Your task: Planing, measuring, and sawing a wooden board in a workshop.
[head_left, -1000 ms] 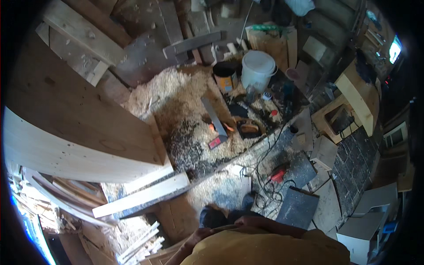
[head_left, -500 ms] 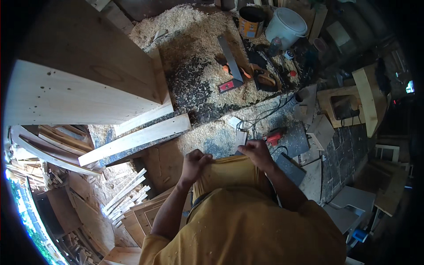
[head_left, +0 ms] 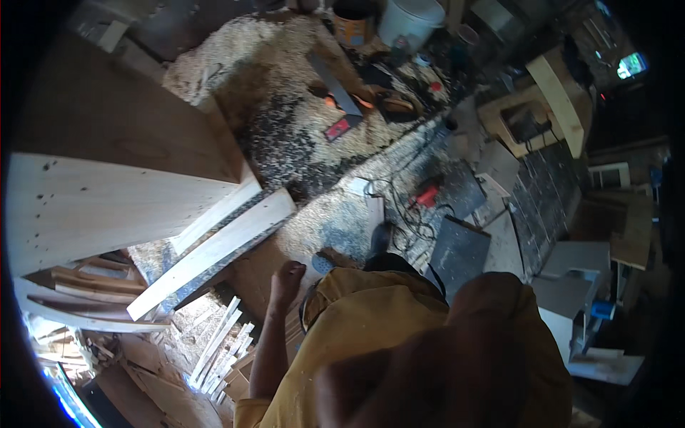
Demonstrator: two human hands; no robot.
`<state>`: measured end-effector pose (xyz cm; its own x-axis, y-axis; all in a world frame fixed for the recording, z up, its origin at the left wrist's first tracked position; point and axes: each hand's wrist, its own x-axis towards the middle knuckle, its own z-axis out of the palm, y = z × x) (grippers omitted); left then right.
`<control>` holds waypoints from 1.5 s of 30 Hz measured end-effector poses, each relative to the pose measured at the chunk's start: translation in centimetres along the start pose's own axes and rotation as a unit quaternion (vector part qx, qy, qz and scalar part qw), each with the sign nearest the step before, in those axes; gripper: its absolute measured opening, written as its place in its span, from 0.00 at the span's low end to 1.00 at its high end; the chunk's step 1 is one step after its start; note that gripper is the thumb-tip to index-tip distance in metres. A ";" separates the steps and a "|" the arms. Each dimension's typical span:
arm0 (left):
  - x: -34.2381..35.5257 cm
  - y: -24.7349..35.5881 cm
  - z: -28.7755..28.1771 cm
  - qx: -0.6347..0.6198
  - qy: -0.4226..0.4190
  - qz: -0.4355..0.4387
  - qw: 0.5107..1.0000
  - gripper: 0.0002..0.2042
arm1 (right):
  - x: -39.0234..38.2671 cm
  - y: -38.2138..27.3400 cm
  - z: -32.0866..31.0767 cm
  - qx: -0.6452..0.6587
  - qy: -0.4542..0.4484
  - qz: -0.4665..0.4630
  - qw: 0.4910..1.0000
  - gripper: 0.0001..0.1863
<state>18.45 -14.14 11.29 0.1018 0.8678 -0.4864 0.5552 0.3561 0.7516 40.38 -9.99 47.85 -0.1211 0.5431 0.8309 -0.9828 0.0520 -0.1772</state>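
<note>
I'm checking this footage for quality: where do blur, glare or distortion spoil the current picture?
Head view: the right hand is a dark, heavily blurred shape, the left hand clearer; head view: a bright strip washes out at lower left; head view: the fisheye leaves the corners black.

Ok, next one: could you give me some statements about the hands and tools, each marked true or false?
1. The left hand is beside the yellow shirt. True.
2. The left hand holds the square. False: it lies on the shavings, apart from that hand.
3. The right hand shows blurred, close to the camera. True.
4. The square's handle is green. False: it is red.
5. In the picture, the red tool lies right of the square. True.
</note>
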 end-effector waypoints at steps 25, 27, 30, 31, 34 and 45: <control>1.3 -5.7 -6.0 0.056 0.060 0.066 0.994 0.13 | -51.6 -17.0 -14.0 -0.661 0.029 0.743 0.099 0.15; 2.3 -3.7 -6.1 0.060 0.089 0.064 0.992 0.14 | -46.3 -19.3 -16.8 -0.822 -0.024 0.554 0.127 0.14; 4.7 -0.8 -5.8 0.121 0.114 0.078 0.983 0.19 | -35.3 -19.3 -24.2 -0.848 0.181 0.424 0.263 0.25; 5.2 0.0 -5.7 0.161 0.154 0.149 0.963 0.23 | -31.9 -18.7 -27.0 -0.817 0.220 0.422 0.327 0.21; 7.9 1.9 -5.3 0.239 0.164 0.091 0.953 0.34 | -24.8 -15.7 -35.4 -0.763 0.232 0.454 0.397 0.21; 15.4 2.1 -5.3 0.411 0.126 0.040 0.902 0.49 | -24.0 -19.5 -45.8 -0.831 -0.074 0.529 0.158 0.32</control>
<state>16.82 1.77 7.77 0.0360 0.9675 -0.2503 0.9894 0.0007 0.1450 68.87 14.36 7.16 -0.2175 0.9653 -0.1447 0.9759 0.2124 -0.0500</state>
